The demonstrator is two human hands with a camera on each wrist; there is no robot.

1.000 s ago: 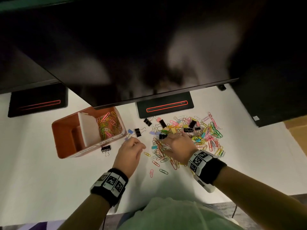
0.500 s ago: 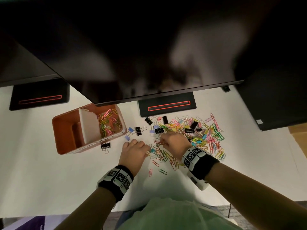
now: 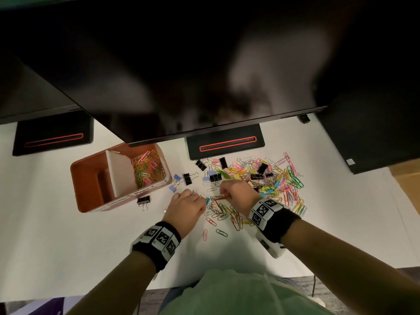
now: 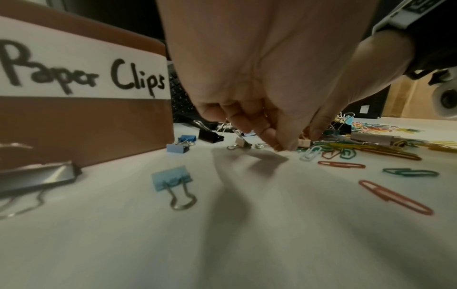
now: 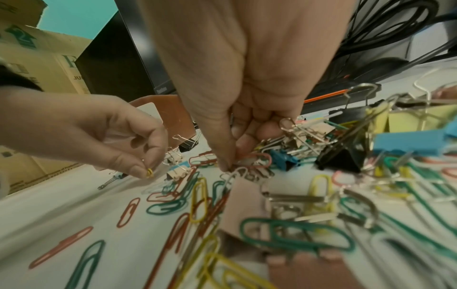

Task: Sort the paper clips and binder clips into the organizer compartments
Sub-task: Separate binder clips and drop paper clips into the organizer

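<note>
An orange organizer [image 3: 91,178] stands at left, its right compartment holding several coloured paper clips [image 3: 147,167]; its label reads "Paper Clips" [image 4: 84,78]. A mixed pile of paper clips and binder clips [image 3: 268,178] lies to the right. My left hand [image 3: 193,203] is at the pile's near left edge and pinches a small yellow paper clip [image 5: 149,173] at its fingertips. My right hand [image 5: 235,156], close beside it, pinches a red paper clip [image 5: 254,158] just over the pile. Loose black [image 3: 187,178] and blue [image 3: 172,189] binder clips lie between organizer and pile.
A dark monitor [image 3: 204,64] overhangs the back of the white table [image 3: 68,246]. Two black stand bases [image 3: 225,146] [image 3: 53,138] sit behind the organizer and pile. A black binder clip [image 3: 143,200] lies at the organizer's front. A light blue binder clip [image 4: 170,178] lies near my left wrist.
My left hand moved right to the pile's edge and my right hand moved left toward it. The two hands now sit close together, each pinching a clip.
</note>
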